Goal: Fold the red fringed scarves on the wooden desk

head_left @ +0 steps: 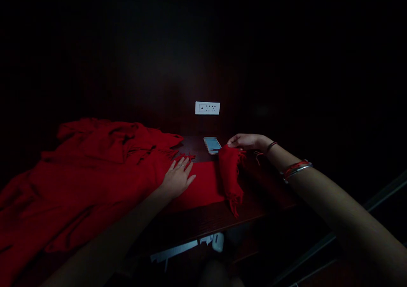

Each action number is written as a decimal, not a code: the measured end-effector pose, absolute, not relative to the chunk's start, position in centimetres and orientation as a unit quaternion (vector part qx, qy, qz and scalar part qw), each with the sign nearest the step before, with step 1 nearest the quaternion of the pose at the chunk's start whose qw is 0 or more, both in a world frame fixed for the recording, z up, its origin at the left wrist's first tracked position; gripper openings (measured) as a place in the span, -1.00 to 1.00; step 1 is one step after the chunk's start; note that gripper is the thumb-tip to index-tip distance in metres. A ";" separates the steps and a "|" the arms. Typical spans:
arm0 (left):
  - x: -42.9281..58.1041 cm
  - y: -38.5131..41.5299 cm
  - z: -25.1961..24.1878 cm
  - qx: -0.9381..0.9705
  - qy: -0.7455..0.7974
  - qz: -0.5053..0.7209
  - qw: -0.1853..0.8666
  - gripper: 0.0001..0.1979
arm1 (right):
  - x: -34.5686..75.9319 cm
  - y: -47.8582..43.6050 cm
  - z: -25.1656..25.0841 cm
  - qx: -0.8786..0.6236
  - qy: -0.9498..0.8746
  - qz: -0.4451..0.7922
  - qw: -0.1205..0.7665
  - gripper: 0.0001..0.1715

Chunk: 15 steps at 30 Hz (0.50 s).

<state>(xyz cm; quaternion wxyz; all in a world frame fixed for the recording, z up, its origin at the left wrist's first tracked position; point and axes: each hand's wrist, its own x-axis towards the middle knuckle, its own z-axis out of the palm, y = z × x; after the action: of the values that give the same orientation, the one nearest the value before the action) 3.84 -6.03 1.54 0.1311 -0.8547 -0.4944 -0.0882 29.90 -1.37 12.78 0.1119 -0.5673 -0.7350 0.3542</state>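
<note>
A large red fringed scarf (pixel 95 168) lies spread and bunched over a dark wooden table (pixel 203 219). My left hand (pixel 178 177) rests flat on it, fingers spread, with a ring on one finger. My right hand (pixel 246 142) pinches the scarf's fringed end (pixel 229 172) and holds it lifted, so the cloth hangs folded down toward the table's front edge. Bangles and a thread band circle my right wrist.
A small blue and white packet (pixel 212 144) lies at the back of the table, just left of my right hand. A white wall socket (pixel 207 108) sits on the dark wall behind. Pale objects (pixel 190 248) show below the table edge. The surroundings are very dark.
</note>
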 end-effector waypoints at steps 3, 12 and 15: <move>3.9 -5.7 0.6 -0.892 -0.450 -0.029 0.012 -0.48 | 34.3 -1.4 13.7 -0.684 -0.720 0.117 -0.003 -0.80; 3.6 -5.4 0.7 -0.892 -0.449 0.024 -0.042 -0.46 | 36.1 -0.7 7.9 -0.731 -0.671 -0.118 -0.028 -0.72; 3.6 -5.6 0.8 -0.892 -0.449 0.027 -0.036 -0.46 | 35.5 -0.4 7.0 -0.720 -0.674 -0.163 -0.002 -0.69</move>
<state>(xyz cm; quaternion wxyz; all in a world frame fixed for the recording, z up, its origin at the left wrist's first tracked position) 3.61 -5.57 0.81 -0.0356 -0.8923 -0.4492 0.0269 35.50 -0.42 6.97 -0.0016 -0.7204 -0.6740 -0.1634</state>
